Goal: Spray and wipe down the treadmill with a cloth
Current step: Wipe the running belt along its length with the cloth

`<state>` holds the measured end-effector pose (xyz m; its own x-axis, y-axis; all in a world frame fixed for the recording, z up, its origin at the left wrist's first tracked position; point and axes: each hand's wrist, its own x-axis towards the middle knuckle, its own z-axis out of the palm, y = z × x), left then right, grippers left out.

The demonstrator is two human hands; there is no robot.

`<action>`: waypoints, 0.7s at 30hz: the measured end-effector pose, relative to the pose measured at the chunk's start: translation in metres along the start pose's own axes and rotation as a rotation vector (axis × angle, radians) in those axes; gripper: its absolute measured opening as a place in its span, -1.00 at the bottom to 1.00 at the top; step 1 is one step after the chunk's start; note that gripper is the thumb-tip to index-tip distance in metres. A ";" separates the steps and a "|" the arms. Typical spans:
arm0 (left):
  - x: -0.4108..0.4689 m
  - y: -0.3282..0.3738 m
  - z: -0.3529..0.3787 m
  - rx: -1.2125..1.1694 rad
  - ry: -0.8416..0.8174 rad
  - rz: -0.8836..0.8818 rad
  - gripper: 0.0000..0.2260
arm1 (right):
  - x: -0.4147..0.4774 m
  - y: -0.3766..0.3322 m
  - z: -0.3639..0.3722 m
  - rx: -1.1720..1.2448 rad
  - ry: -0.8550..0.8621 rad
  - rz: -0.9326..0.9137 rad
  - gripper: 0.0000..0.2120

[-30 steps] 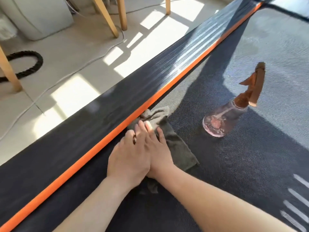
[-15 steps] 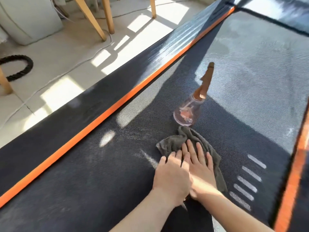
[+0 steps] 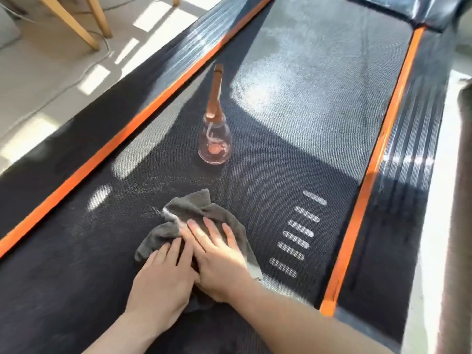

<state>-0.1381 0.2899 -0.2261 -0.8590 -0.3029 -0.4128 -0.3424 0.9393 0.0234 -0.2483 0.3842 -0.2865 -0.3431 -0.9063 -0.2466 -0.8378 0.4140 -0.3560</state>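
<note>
1. Treadmill (image 3: 306,98): a dark mesh belt runs from the near edge to a black cover (image 3: 421,8) that is cut off at the top. An orange strip borders the belt on the left (image 3: 115,146) and on the right (image 3: 378,149), each with a ribbed black side rail (image 3: 408,139) outside it. Sun whitens the far half of the belt. Half a second earlier the right rail was barely in view; now its whole width shows.
2. Floor (image 3: 46,72): pale, left of the treadmill, patched with sunlight.
3. Wooden legs (image 3: 69,21): two, cut off at the top edge, so the furniture they belong to cannot be told.
4. Cable (image 3: 84,72): thin and pale, trailing across the floor past the legs.
5. Cloth (image 3: 194,210): grey and crumpled, lying mid-belt toward the near end. Its near part is hidden under the hands. Earlier its far edge lay just beside the bottle; now it is well apart from it.
6. Right hand (image 3: 219,261): flat, fingers straight, pressing the cloth. It is washed out by sun and blurred.
7. Left hand (image 3: 163,284): flat, fingers straight on the cloth's near left edge, touching the right hand.
8. Spray bottle (image 3: 215,139): clear body with a brown trigger head, upright on the belt beyond the cloth. No label is legible.
9. White dashes (image 3: 298,233): six, printed on the belt right of the cloth. They are marks, not lettering.
</note>
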 end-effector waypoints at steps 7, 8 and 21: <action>0.075 0.102 -0.020 0.032 0.029 0.251 -0.43 | -0.050 0.133 -0.037 -0.156 0.031 0.430 -0.19; 0.084 0.114 -0.024 0.027 0.076 0.266 -0.44 | -0.054 0.152 -0.045 -0.174 0.036 0.475 -0.17; 0.055 0.090 -0.015 0.162 -0.080 0.182 -0.51 | -0.071 0.057 -0.012 0.019 -0.020 0.450 -0.38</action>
<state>-0.2222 0.3552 -0.2330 -0.8655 -0.1191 -0.4865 -0.1141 0.9927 -0.0400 -0.2770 0.4713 -0.2790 -0.6628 -0.6343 -0.3980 -0.5995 0.7679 -0.2255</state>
